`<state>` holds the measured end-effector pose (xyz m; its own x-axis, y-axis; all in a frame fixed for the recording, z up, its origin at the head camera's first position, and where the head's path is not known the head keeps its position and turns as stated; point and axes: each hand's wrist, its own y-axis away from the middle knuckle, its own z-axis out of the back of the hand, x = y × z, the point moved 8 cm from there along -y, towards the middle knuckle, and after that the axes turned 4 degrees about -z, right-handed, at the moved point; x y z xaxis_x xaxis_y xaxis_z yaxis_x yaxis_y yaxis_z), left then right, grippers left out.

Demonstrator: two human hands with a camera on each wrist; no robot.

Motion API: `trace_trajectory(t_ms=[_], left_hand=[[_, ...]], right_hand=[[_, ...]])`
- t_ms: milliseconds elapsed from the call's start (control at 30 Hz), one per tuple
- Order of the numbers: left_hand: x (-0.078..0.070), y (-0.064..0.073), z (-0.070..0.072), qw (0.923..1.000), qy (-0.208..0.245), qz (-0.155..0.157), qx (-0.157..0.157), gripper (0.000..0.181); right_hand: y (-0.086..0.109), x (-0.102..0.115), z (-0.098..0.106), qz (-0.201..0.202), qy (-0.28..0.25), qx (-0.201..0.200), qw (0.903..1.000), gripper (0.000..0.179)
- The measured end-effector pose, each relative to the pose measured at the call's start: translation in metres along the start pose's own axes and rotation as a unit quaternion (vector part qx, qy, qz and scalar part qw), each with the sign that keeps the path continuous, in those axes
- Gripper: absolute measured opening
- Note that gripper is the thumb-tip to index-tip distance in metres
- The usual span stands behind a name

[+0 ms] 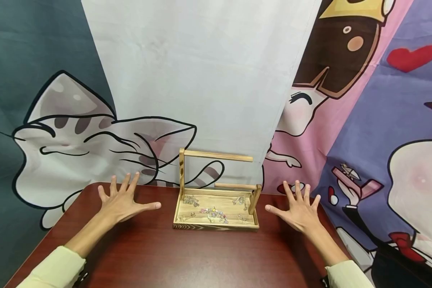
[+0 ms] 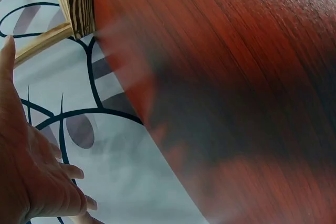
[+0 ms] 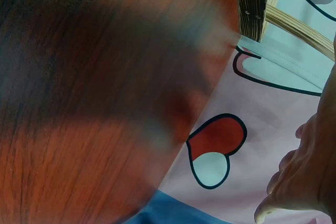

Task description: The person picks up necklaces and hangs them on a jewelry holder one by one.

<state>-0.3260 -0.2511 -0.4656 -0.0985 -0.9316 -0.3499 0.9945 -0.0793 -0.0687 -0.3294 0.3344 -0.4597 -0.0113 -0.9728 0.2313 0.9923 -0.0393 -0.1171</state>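
Apparently I'm just starting: left hand [image 1: 121,206] and right hand [image 1: 299,214] spread, empty, flanking the wooden rack [image 1: 216,227] on the counter [image 1: 187,260]; taking its jewelry [image 1: 214,214] likely calls for a fine pinch.

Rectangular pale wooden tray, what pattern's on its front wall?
The tray has dark, streaky grain there, clearest in the head view.

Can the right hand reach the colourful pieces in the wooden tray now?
Probably yes: the right hand is empty and nothing stands in front of the wooden tray; its right upright may hinder a sideways approach to the colourful pieces.
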Motion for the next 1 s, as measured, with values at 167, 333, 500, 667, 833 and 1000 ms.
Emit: trace_trajectory(t_ms=[167,333,500,667,833,1000], left_hand=[[-0.004,-0.001,-0.001,1.0000,0.006,0.001,0.002,0.146],[-0.009,-0.002,-0.004,0.9999,0.012,-0.001,0.009,0.143],[-0.014,-0.003,-0.007,0.9997,0.019,0.001,0.013,0.141],[-0.019,-0.004,-0.011,0.9997,0.020,0.001,0.016,0.139],[-0.024,-0.003,-0.017,0.9992,0.028,0.004,0.028,0.141],[-0.026,-0.003,-0.025,0.9978,0.045,0.013,0.046,0.141]], right_hand=[[0.000,0.002,0.000,0.002,-0.004,0.000,1.0000,0.123],[-0.001,0.003,-0.001,0.004,-0.014,0.001,0.9999,0.121],[0.000,0.006,-0.001,0.013,-0.020,-0.006,0.9997,0.119],[0.002,0.009,-0.003,0.019,-0.023,-0.015,0.9994,0.117],[0.006,0.014,-0.010,0.027,-0.024,-0.013,0.9993,0.116],[0.011,0.017,-0.017,0.027,-0.021,-0.006,0.9994,0.115]])
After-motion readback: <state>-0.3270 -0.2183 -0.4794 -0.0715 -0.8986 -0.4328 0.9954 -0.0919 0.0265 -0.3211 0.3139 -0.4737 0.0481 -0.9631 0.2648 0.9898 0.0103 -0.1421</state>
